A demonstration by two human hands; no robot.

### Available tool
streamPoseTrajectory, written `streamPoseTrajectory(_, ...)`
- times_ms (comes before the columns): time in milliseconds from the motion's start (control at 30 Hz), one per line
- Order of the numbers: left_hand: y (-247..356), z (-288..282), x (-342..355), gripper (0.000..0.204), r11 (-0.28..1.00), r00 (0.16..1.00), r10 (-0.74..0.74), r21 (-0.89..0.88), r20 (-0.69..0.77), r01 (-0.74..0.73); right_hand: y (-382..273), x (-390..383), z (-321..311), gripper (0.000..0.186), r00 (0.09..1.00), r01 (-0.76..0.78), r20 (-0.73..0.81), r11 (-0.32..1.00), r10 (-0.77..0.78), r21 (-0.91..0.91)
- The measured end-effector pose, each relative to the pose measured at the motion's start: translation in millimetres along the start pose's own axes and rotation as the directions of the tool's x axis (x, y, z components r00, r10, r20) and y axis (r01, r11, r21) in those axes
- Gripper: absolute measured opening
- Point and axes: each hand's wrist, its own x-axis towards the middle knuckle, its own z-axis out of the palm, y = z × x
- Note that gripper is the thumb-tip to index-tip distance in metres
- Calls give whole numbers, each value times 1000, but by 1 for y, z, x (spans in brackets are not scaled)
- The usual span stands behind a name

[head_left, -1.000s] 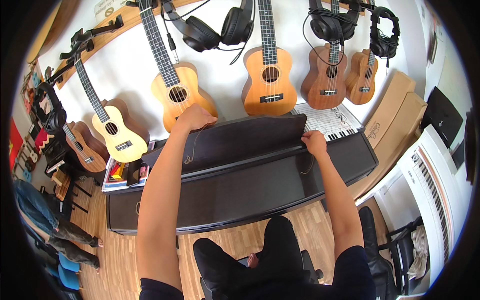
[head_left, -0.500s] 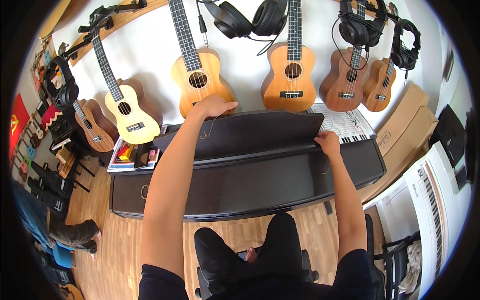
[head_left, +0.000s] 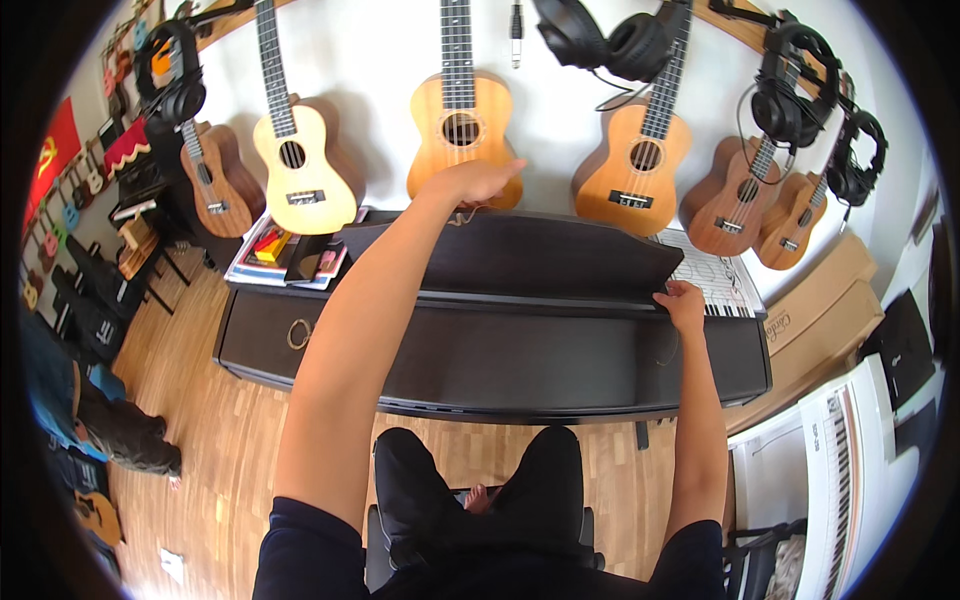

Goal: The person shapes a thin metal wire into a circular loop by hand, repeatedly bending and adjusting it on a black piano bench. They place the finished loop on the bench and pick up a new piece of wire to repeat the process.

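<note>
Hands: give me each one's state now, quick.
Left hand: open, fingers extended over the top edge of the dark piano panel.
Right hand: closed on the panel's lower right edge.

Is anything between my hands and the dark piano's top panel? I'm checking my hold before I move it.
Nothing visible is. The left hand rests on the upper back edge of the dark panel, and the right hand has its grip on the panel's lower right edge, beside the sheet music.
</note>
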Motion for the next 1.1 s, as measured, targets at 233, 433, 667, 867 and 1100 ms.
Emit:
streamPoseTrajectory(233,-1,-6,-9,102,999,999,-32,31,-17,33,-15,-6,-12,51,1000,15,-8,998,-15,-59)
streamPoseTrajectory(433,-5,-25,-43,101,989,967,148,37,-207,-143,-23,-13,-28,60,998,15,-55,996,-11,83)
streamPoseTrajectory(667,-11,34,-172,53,586,618,247,-393,-746,-709,-74,-133,-57,33,913,156,-409,910,16,383)
streamPoseTrajectory(867,-62,225,-190,13,705,647,268,-312,-714,-636,-156,-249,62,18,993,-110,105,681,49,724)
streamPoseTrajectory(1100,-104,270,-157,14,878,686,-34,-350,-727,-327,-188,-224,143,16,966,3,175,684,-192,730)
